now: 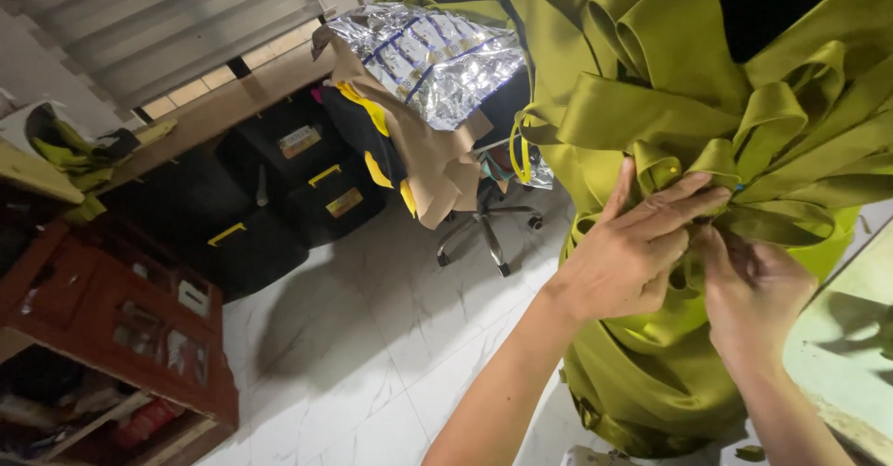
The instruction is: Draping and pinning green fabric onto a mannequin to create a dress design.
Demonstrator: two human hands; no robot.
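At the right of the frame, the left hand and right hand each hold a pinching grip on gathered folds of olive-green satin fabric, most of it bunched, loose strips remaining.
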